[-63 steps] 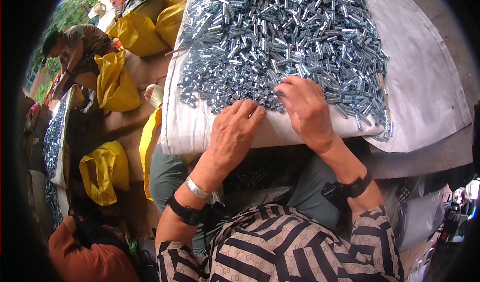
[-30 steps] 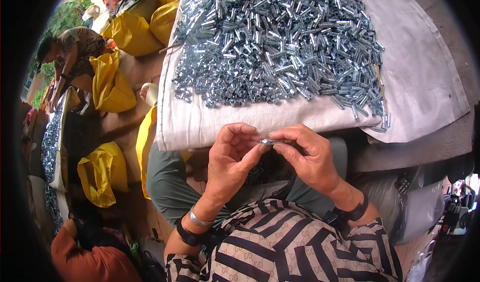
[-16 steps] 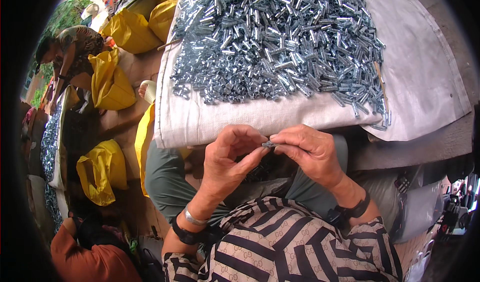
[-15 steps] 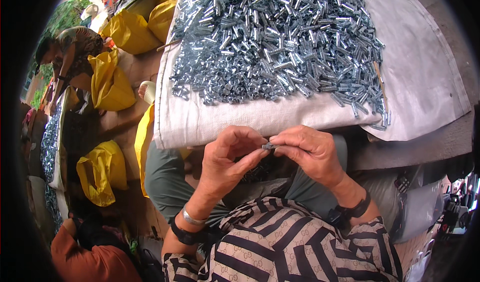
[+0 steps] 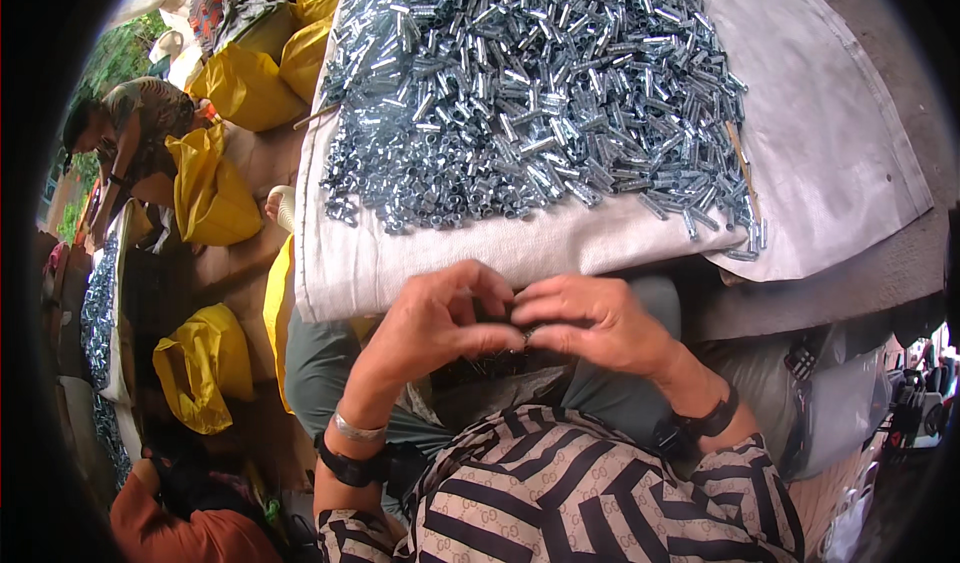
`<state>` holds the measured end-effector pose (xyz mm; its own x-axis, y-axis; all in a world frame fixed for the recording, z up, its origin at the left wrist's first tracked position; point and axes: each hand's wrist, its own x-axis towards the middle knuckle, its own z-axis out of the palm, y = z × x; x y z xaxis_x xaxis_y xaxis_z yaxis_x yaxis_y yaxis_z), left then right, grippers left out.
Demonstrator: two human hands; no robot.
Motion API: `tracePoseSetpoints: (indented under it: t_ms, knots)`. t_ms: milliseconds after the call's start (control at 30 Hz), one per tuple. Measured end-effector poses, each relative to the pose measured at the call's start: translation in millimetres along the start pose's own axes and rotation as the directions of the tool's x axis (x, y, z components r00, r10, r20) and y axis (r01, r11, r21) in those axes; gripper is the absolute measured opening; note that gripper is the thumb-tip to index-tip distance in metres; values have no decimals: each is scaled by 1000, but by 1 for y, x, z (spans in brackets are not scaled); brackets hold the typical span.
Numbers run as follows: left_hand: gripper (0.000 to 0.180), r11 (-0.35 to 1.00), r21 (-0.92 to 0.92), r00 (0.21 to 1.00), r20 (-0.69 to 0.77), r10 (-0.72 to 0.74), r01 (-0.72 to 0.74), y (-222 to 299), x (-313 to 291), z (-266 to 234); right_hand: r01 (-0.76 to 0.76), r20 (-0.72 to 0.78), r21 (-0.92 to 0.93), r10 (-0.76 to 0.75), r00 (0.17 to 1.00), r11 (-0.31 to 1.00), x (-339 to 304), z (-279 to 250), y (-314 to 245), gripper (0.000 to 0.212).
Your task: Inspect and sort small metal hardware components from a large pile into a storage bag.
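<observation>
My left hand point(image 5: 440, 318) and my right hand point(image 5: 600, 323) are close together over my lap, just off the near edge of the cloth. On each, the thumb stands apart from the curled fingers, and no held piece shows clearly. A tiny speck lies between the thumb tips, too small to name. Beyond my hands, a wide heap of small shiny metal sleeves point(image 5: 540, 113) covers a white woven cloth point(image 5: 420, 258). Below my hands, between my knees, is a dark hollow with a greyish sheet-like edge point(image 5: 495, 388); its contents are mostly hidden.
Several yellow sacks point(image 5: 215, 193) stand on the brown floor to the left. A thin stick point(image 5: 740, 158) lies along the heap's right side. At far left, a person point(image 5: 140, 123) bends beside another strip of metal pieces point(image 5: 100, 303). An orange sleeve point(image 5: 190, 528) shows at lower left.
My fingers have parted from the small dark piece they pinched between them, which no longer shows clearly. Both hands have dropped slightly lower. The view has shifted a little.
</observation>
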<state>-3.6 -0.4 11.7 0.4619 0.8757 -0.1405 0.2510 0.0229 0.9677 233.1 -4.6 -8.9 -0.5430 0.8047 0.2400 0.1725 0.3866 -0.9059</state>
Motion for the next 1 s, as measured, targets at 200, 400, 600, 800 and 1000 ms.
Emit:
tracePoseSetpoints:
  t_ms: [200,400,600,800,1000]
  knots:
    - [18,670,737,736,-403,544,-91,-13,56,16,44,-355,-569,-293,888,821,44,-21,17,18]
    - [15,560,826,673,-381,635,-61,-16,68,24,1,-315,-764,-373,873,646,67,-29,37,19]
    - [13,574,818,662,-422,619,-16,-14,68,24,-25,-325,-775,-364,873,631,76,-32,28,16]
    - [12,582,813,645,-451,617,12,-16,72,26,-14,-282,-794,-348,894,608,87,-34,19,13]
    - [14,823,544,620,-593,514,-162,-15,56,18,10,-270,-771,-341,900,637,82,-29,16,12]
